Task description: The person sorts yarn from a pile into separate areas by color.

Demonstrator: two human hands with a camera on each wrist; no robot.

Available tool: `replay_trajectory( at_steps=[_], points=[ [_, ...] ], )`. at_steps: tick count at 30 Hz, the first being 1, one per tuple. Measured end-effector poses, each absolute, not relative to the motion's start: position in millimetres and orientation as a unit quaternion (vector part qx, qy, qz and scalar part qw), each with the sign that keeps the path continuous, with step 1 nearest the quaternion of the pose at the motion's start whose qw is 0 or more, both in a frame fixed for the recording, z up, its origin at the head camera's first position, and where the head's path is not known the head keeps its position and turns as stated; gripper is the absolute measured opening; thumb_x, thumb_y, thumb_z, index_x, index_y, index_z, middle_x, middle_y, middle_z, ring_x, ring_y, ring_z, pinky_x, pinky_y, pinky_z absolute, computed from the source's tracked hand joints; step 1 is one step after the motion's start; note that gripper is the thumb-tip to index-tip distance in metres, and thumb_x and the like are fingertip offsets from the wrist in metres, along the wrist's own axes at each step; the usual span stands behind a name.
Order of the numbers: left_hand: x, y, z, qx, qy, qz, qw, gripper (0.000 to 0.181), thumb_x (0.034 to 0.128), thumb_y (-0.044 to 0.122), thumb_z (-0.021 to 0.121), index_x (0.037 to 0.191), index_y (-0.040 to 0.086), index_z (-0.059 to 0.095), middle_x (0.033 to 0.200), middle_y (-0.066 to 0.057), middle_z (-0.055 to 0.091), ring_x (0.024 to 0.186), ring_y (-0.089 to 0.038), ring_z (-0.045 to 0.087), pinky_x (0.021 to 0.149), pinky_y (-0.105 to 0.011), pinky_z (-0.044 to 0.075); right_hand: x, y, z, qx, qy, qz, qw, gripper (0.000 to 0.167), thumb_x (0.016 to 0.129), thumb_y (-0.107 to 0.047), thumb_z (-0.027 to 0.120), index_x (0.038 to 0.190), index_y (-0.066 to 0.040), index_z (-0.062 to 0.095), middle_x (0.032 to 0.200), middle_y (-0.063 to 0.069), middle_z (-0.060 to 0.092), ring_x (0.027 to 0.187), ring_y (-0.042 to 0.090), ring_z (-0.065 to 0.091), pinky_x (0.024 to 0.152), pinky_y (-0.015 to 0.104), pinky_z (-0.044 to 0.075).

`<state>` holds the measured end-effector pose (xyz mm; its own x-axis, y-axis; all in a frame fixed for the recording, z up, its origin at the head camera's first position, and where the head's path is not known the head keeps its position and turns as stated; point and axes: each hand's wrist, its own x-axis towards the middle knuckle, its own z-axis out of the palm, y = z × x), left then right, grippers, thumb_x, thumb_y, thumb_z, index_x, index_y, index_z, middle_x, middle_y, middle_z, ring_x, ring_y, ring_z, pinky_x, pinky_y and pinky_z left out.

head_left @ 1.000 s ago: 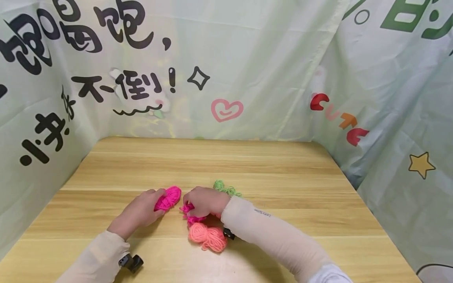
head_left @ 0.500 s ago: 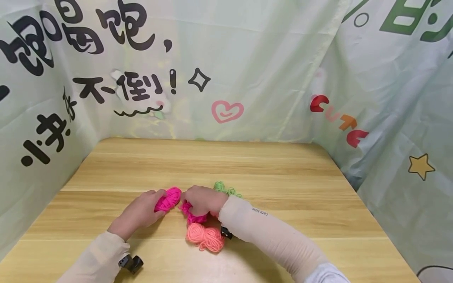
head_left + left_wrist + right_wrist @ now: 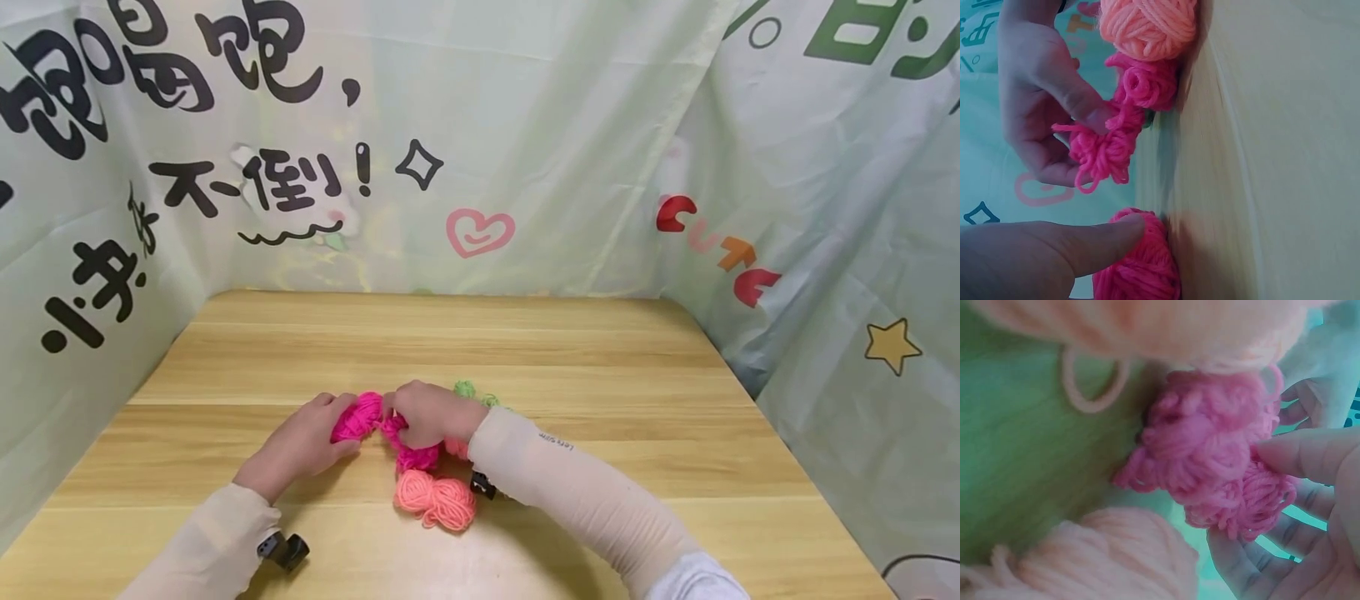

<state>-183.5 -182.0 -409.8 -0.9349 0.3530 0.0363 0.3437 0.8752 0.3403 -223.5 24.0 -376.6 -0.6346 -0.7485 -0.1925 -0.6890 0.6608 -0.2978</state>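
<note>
My left hand (image 3: 303, 442) grips a hot-pink skein of yarn (image 3: 360, 417) on the wooden table, its thumb lying over the strands in the left wrist view. Just right of it, my right hand (image 3: 429, 414) pinches one end of a curly, looped magenta yarn piece (image 3: 1107, 150) between thumb and fingers. That end looks raised, while the rest of the piece reaches toward a coral skein (image 3: 437, 500) in front of it. Whether a strand joins the magenta piece to the pink skein is too small to tell.
Behind my right wrist lies some curly green yarn (image 3: 465, 389), partly covered by the sleeve. More coral yarn (image 3: 456, 447) shows under that wrist. Printed cloth (image 3: 480, 167) hangs around the back and sides of the wooden table (image 3: 450, 342).
My left hand has shifted slightly forward and right with the pink skein. The right hand has risen a little with the magenta end. Earlier, the coral skein slid slightly left.
</note>
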Motion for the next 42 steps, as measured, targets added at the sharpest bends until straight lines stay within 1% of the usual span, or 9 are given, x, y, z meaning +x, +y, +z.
replay_trajectory(
  at_steps=[7,13,18,22,26,29,34,39,42],
  points=[
    [-186,-179,-408,0.178,0.97,0.164,0.023,0.06,0.0827,0.025,0.078,0.133,0.006,0.053,0.106,-0.017,0.057,0.086,-0.028,0.057,0.074,-0.047,0.052,-225,27,-370,-0.397,0.898,-0.116,0.151,0.028,0.087,-0.009,0.069,0.115,-0.01,0.063,0.088,-0.005,0.06,0.071,0.007,0.055,0.062,0.015,0.047],
    [-185,-177,-408,0.179,0.97,0.16,0.026,0.057,0.083,0.023,0.078,0.133,0.007,0.054,0.103,-0.016,0.057,0.081,-0.025,0.056,0.069,-0.043,0.051,-225,32,-363,-0.393,0.895,-0.141,0.158,0.029,0.087,-0.008,0.067,0.115,-0.009,0.061,0.081,-0.004,0.057,0.064,0.007,0.051,0.057,0.016,0.046],
    [-185,-177,-408,0.177,0.971,0.157,0.026,0.057,0.0825,0.023,0.078,0.132,0.006,0.055,0.102,-0.015,0.057,0.081,-0.025,0.057,0.07,-0.044,0.052,-227,35,-358,-0.393,0.896,-0.141,0.152,0.028,0.089,-0.008,0.066,0.117,-0.008,0.06,0.076,-0.003,0.057,0.059,0.006,0.045,0.053,0.018,0.042],
    [-185,-177,-408,0.175,0.972,0.157,0.028,0.057,0.082,0.023,0.079,0.131,0.006,0.055,0.102,-0.015,0.057,0.081,-0.025,0.057,0.07,-0.044,0.052,-229,36,-355,-0.392,0.897,-0.144,0.147,0.025,0.091,-0.008,0.065,0.116,-0.007,0.059,0.076,-0.004,0.057,0.061,0.006,0.048,0.055,0.017,0.044],
    [-186,-177,-410,0.17,0.973,0.156,0.03,0.058,0.0821,0.024,0.078,0.132,0.006,0.055,0.102,-0.015,0.057,0.081,-0.025,0.056,0.07,-0.044,0.052,-230,38,-352,-0.39,0.896,-0.153,0.149,0.027,0.091,-0.008,0.065,0.117,-0.005,0.059,0.076,-0.005,0.059,0.063,0.006,0.052,0.057,0.017,0.046],
    [-184,-177,-411,0.16,0.974,0.156,0.042,0.059,0.0822,0.025,0.078,0.133,0.007,0.054,0.105,-0.016,0.058,0.084,-0.027,0.057,0.073,-0.047,0.053,-231,39,-351,-0.387,0.895,-0.16,0.153,0.028,0.091,-0.008,0.065,0.118,-0.006,0.059,0.076,-0.006,0.06,0.063,0.006,0.052,0.059,0.017,0.046],
    [-180,-177,-411,0.147,0.975,0.157,0.058,0.061,0.0819,0.026,0.079,0.134,0.007,0.054,0.11,-0.018,0.057,0.091,-0.031,0.059,0.079,-0.052,0.053,-232,42,-351,-0.384,0.896,-0.165,0.148,0.025,0.091,-0.007,0.064,0.115,-0.007,0.059,0.075,-0.005,0.058,0.061,0.006,0.047,0.057,0.018,0.043],
    [-182,-175,-409,0.149,0.975,0.159,0.045,0.06,0.0819,0.025,0.079,0.134,0.007,0.054,0.11,-0.017,0.058,0.09,-0.029,0.058,0.078,-0.049,0.053,-237,48,-344,-0.384,0.901,-0.158,0.125,0.024,0.091,-0.008,0.063,0.115,-0.007,0.058,0.072,-0.002,0.054,0.057,0.007,0.04,0.054,0.02,0.039],
    [-184,-174,-408,0.151,0.975,0.156,0.043,0.06,0.0825,0.025,0.078,0.134,0.007,0.054,0.11,-0.017,0.058,0.09,-0.03,0.058,0.079,-0.049,0.052,-240,51,-341,-0.382,0.903,-0.156,0.121,0.024,0.092,-0.009,0.063,0.115,-0.007,0.059,0.07,-0.003,0.054,0.056,0.006,0.04,0.054,0.02,0.039]
  ],
)
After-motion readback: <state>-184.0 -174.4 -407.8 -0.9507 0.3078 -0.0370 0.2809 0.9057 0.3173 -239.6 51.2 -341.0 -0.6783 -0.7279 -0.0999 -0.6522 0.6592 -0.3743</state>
